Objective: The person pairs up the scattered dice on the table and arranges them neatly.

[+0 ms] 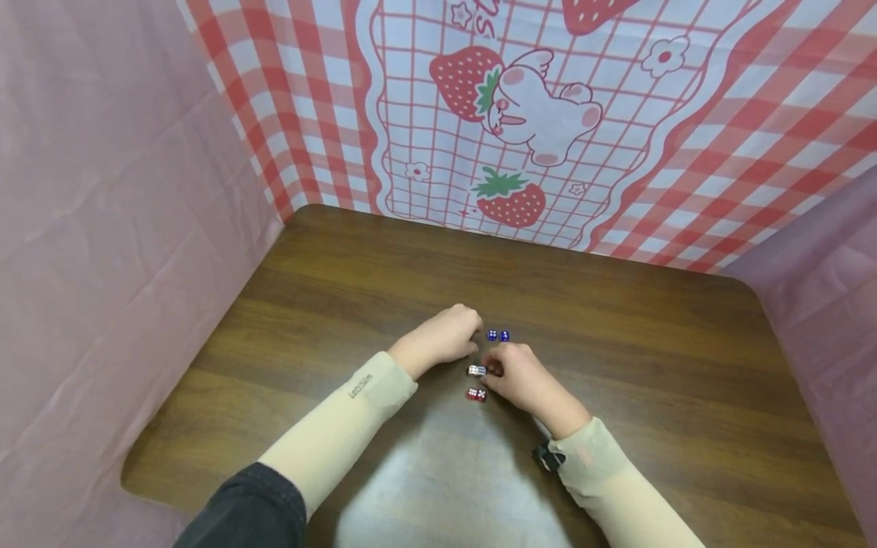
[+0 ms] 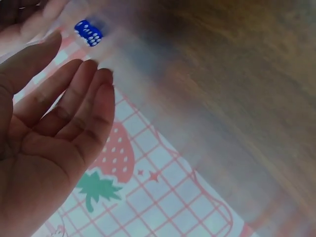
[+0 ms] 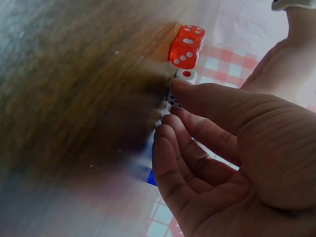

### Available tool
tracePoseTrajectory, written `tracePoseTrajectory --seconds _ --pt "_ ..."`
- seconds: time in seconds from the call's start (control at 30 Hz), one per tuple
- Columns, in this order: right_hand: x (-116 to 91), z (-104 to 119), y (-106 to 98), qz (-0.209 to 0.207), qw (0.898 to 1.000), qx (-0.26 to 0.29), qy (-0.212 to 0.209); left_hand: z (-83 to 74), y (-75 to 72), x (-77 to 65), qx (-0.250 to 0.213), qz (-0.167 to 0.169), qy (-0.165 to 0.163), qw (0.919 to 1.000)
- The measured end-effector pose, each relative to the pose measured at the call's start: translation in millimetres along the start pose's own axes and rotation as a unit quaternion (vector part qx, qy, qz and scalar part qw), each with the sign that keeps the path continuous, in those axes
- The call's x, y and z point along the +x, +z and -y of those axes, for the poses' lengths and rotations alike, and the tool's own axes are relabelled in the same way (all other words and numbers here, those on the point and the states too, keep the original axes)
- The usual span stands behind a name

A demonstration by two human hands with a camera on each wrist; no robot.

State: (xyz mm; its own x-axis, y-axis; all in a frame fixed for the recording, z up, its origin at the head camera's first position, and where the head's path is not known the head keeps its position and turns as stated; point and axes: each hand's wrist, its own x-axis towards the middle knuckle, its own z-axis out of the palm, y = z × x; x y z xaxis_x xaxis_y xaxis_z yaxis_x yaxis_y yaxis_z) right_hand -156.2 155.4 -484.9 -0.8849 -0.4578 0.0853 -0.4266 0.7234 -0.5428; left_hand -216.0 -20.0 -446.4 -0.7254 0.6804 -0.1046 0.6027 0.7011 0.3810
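Two white dice (image 1: 473,371) sit side by side on the wooden table, between a pair of red dice (image 1: 473,394) nearer the body and a pair of blue dice (image 1: 492,335) farther off. My right hand (image 1: 526,379) pinches the right-hand white die; in the right wrist view the thumb covers part of a white die (image 3: 186,74). Beside the dice on the left is my left hand (image 1: 444,336), its fingers loosely bent and holding nothing. The left wrist view shows its palm (image 2: 49,168) and bent fingers, with the blue dice (image 2: 89,32) beyond the fingertips.
The brown wooden table (image 1: 288,304) has rounded corners. A red-and-white checked cloth (image 1: 438,190) with strawberries hangs along its far edge, and pink cloth (image 1: 137,228) hangs at both sides. A black band (image 1: 548,457) circles the right wrist.
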Motion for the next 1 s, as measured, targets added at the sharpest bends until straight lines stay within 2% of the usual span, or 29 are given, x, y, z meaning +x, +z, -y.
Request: tracePoseTrajectory --seconds 0.23,0.4,1.0 --pt "1 -1 2 -0.002 1.000 0.000 -0.001 5.4 2.1 24.0 -0.002 -0.007 -0.015 0.9999" --pt "0 -1 2 -0.009 1.000 -0.002 -0.007 6.5 4.8 34.0 -0.009 -0.010 -0.017 0.9998" --pt "-2 1 0 -0.007 1.000 0.001 -0.006 2.3 13.7 45.2 0.013 -0.012 -0.033 0.9993"
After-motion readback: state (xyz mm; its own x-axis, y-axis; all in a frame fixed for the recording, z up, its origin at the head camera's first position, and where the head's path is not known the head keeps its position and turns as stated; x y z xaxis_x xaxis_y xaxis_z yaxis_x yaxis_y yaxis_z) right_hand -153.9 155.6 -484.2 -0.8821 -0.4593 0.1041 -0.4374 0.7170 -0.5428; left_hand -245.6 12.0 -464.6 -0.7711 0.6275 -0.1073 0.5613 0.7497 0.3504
